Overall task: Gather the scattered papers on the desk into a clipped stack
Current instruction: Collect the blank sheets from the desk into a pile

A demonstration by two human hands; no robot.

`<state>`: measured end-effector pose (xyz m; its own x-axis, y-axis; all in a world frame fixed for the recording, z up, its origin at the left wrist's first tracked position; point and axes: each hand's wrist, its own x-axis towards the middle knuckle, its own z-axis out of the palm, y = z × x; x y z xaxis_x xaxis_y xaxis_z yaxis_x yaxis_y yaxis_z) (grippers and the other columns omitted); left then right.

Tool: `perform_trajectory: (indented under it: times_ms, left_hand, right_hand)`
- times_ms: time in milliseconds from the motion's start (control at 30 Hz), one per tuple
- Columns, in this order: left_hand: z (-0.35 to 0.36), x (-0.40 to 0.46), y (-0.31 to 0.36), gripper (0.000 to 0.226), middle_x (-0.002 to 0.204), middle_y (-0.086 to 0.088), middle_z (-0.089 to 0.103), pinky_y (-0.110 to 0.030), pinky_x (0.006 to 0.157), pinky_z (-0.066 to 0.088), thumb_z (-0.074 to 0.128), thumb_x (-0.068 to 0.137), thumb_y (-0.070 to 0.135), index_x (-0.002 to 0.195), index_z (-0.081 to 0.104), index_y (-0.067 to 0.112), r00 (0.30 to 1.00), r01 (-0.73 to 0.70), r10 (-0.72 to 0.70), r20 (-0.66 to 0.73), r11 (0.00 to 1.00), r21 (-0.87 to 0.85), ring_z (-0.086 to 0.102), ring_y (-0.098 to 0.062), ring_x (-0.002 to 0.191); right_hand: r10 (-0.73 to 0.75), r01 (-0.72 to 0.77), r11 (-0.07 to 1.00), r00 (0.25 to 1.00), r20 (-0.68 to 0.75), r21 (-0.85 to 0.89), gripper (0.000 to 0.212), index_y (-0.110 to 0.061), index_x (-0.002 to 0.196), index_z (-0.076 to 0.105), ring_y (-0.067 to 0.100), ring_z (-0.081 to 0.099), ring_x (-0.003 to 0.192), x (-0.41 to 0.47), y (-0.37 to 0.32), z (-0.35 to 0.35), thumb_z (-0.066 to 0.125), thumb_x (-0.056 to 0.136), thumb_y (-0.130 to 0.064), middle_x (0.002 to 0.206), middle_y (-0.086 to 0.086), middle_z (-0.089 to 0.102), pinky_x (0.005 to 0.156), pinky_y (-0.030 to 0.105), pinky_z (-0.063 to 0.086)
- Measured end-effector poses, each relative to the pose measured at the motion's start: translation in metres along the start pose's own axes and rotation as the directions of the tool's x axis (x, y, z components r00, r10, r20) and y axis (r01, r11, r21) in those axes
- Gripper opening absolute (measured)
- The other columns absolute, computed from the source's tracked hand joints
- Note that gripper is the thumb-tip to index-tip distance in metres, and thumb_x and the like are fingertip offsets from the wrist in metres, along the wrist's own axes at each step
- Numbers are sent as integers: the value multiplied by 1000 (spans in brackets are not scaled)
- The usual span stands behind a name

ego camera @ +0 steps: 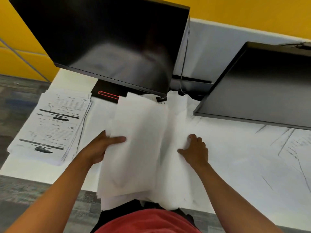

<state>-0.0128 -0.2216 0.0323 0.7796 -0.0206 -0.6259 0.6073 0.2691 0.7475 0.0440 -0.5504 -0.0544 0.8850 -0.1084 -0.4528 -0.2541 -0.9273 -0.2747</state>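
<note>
White tabletop (235, 148) under two dark monitors, and I've got the loose papers (134, 148) centred at its near edge—left hand (99, 148) pinching one side, right hand (195, 150) curled on the other, squaring them for clipping.

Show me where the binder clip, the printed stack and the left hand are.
binder clip (161, 98): head view, on its black body.
printed stack (55, 125): head view, middle of the top page.
left hand (99, 148): head view, on the back of the hand.
</note>
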Motion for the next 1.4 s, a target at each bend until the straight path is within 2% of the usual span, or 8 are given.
perform_trajectory:
  times_ms: [100, 267, 467, 667, 767, 933, 1300, 1400]
  left_hand:
    - [28, -3, 20, 67, 104, -15, 76, -35, 70, 61, 101, 35, 29, 97, 80, 14, 981, -98, 119, 152, 986, -138, 75, -27, 88]
    - [59, 26, 4, 69, 115, -10, 74, -35, 91, 57, 97, 49, 29, 113, 74, 12, 995, -67, 70, 71, 997, -48, 70, -27, 109]
    - [75, 41, -75, 33, 113, -1, 70, -31, 88, 50, 66, 93, 16, 125, 63, 9, 950, 136, -51, -307, 956, 260, 66, -26, 102]
    - [109, 48, -91, 27, 114, -3, 62, -25, 72, 49, 65, 85, 13, 112, 60, 15, 912, 39, 157, -379, 887, 461, 61, -23, 95]
    - [117, 69, -94, 46, 137, -5, 52, -42, 93, 53, 70, 74, 17, 120, 63, 16, 906, 92, 160, -392, 829, 551, 55, -28, 118]
    - [117, 103, -99, 57, 116, -5, 65, -52, 91, 54, 69, 54, 32, 111, 69, 24, 858, 227, 100, -504, 807, 545, 61, -33, 109]
    - [158, 103, -76, 75, 141, -12, 45, -39, 86, 53, 76, 68, 12, 139, 53, 16, 871, 218, 18, -490, 881, 419, 56, -33, 114]
    - [170, 98, -75, 67, 142, -16, 37, -52, 101, 45, 78, 73, 14, 136, 53, 19, 798, 369, -50, -600, 828, 422, 42, -39, 123]
  right_hand:
    - [-5, 6, 999, 1000, 15, -48, 53, -17, 131, 46, 33, 51, 119, 3, 9, 1, 68, 88, -36, 127, 9, 50, 96, 39, 41]
    - [4, -4, 1000, 1000, 3, 6, 68, -1, 152, 32, 43, 37, 140, 5, 36, 3, 22, 95, -37, 152, 26, 39, 117, 52, 28]
    - [165, -169, 980, 985, 49, 103, 42, -15, 131, 47, 30, 60, 114, -7, 42, -10, 60, 92, -23, 124, 6, 58, 84, 31, 45]
    - [191, -193, 944, 981, 35, 268, 41, -23, 119, 60, 24, 59, 111, -17, 59, -9, 61, 90, -52, 119, -1, 53, 86, 33, 47]
    - [131, -154, 935, 987, 93, 320, 38, -27, 117, 64, 18, 61, 111, -17, 65, -7, 64, 88, -52, 122, -3, 54, 89, 33, 50]
    - [372, -344, 925, 907, -199, 160, 73, -17, 144, 43, 38, 44, 131, -25, 91, -9, 66, 84, -52, 153, 11, 36, 106, 46, 38]
    - [287, -265, 945, 953, -100, 190, 79, -27, 153, 32, 40, 25, 144, -30, 110, -1, 69, 85, -44, 166, 9, 13, 114, 50, 32]
    - [468, -359, 808, 873, -140, 467, 80, -21, 150, 36, 43, 42, 135, -23, 108, -9, 77, 83, -34, 163, 14, 18, 107, 51, 41]
